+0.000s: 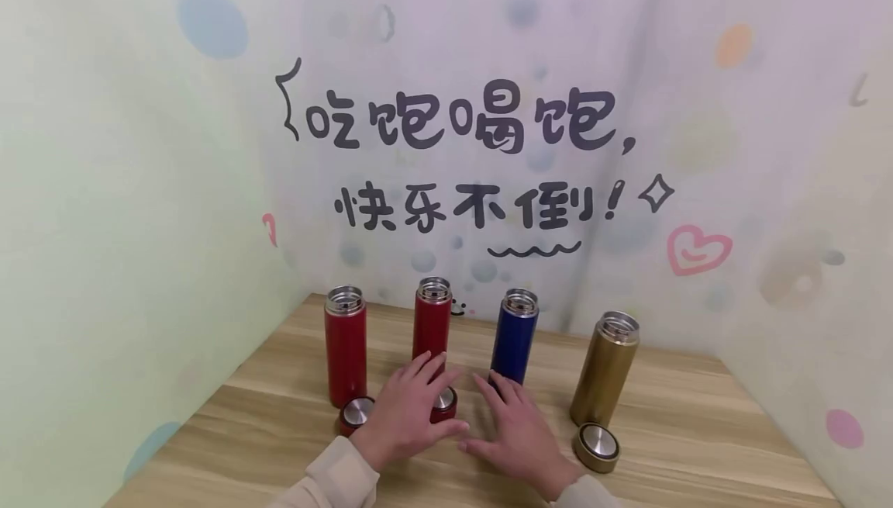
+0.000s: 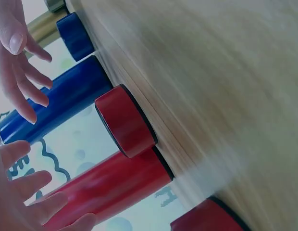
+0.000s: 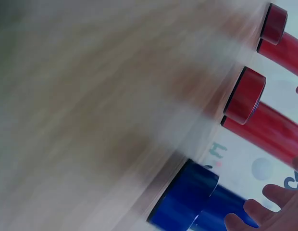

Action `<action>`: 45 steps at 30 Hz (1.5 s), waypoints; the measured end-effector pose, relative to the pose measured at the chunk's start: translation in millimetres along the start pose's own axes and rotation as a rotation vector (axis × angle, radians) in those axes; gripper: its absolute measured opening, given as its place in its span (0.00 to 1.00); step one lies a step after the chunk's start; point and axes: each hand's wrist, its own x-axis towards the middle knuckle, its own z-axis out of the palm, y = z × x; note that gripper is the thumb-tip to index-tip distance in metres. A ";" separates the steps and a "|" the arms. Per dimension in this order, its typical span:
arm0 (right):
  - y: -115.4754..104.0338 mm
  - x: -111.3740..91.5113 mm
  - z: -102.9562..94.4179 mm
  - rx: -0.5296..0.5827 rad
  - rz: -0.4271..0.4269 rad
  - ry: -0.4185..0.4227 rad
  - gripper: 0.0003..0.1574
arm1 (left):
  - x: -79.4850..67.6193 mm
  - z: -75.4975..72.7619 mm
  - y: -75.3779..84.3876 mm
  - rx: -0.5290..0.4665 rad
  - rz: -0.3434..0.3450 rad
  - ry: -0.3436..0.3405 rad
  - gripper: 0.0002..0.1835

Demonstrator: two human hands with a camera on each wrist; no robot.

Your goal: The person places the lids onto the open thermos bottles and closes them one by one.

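Observation:
Four thermos flasks stand upright without lids in a row: a left red flask (image 1: 346, 357), a second red flask (image 1: 432, 326), a blue flask (image 1: 515, 337) and a gold flask (image 1: 604, 376). My left hand (image 1: 406, 419), fingers spread and holding nothing, hovers before the second red flask. It partly covers the left red lid (image 1: 349, 424) and the second red lid (image 1: 445, 409). Spread and holding nothing too, my right hand (image 1: 519, 434) hangs before the blue flask. The blue lid (image 2: 75, 36) sits before that flask, hidden in the head view. Beside my right wrist lies the gold lid (image 1: 597, 447).
A wood-grain table (image 1: 684, 430) bears the flasks and lids. Behind it hangs a pale backdrop (image 1: 446, 50) with dark writing, hearts and coloured dots. Similar pale sheets close off the left and right sides.

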 end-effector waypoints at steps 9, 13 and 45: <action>-17.7 9.0 7.4 0.099 -0.021 -0.022 0.59 | -5.6 1.0 -2.0 -0.070 -0.070 0.109 0.43; -28.7 14.0 10.6 0.141 0.001 -0.047 0.60 | -8.0 2.5 -3.8 -0.106 -0.125 0.143 0.39; -98.0 42.2 33.4 0.463 0.076 -0.201 0.56 | -15.7 -7.8 -15.3 -0.534 -0.534 0.686 0.21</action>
